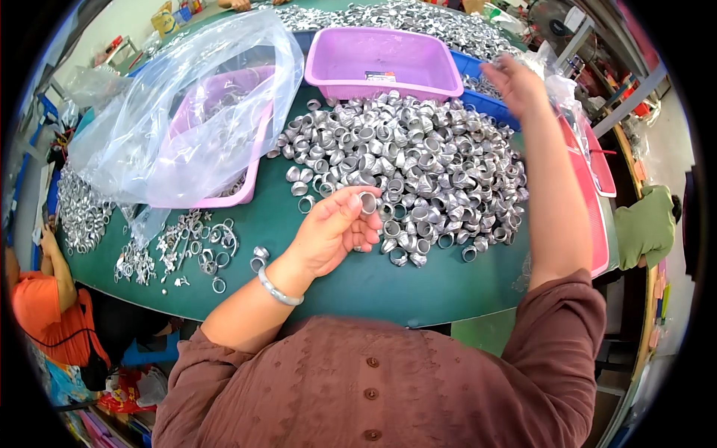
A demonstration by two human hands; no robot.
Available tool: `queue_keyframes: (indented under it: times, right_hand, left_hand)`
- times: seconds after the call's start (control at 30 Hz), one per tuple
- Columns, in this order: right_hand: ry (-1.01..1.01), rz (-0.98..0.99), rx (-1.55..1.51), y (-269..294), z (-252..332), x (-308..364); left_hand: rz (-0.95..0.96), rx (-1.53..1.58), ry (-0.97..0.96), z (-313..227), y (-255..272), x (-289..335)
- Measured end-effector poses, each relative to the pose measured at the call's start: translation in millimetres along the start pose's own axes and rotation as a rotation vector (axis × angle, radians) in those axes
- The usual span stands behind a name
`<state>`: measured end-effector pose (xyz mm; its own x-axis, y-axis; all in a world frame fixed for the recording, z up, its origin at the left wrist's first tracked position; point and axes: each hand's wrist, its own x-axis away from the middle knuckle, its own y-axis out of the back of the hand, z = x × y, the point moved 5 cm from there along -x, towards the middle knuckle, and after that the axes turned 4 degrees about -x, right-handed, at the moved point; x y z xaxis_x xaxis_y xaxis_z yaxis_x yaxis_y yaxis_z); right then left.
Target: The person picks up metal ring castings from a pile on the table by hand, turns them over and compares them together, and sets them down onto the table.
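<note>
Silver-coloured round metal ring (367, 202): raised above the near side of the pile, its opening visible.
My left hand (328, 237): pinching that ring between thumb and fingers, a pale, smooth bangle (279, 287) around my wrist.
My right hand (517, 88): stretched out by the right end of a long blue plastic tray (489, 104); I cannot tell whether its grip is wide or closed on anything.
Pile of silver-coloured metal rings (441, 168): heaped before me on the dark green tabletop (336, 295).
Lilac rectangular plastic tub (418, 60): just behind the pile.
Clear plastic bag (142, 138): draped over a second lilac tub (250, 175), to my left.
Small silver-coloured jewellery pieces (134, 265): scattered nearer me, left of the pile.
</note>
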<state>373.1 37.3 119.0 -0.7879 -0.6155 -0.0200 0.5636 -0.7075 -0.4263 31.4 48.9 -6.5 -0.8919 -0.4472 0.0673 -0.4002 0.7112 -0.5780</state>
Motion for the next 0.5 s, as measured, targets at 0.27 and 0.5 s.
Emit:
queue_keyframes:
  times: [0.27,0.5]
  right_hand:
    - [0.095,0.249,0.697,-10,-32,32]
    - [0.893,0.685,1.269,-43,-62,156]
  left_hand:
    - [0.105,0.308,0.103,3,2,2]
    - [0.151,0.363,0.124,6,2,2]
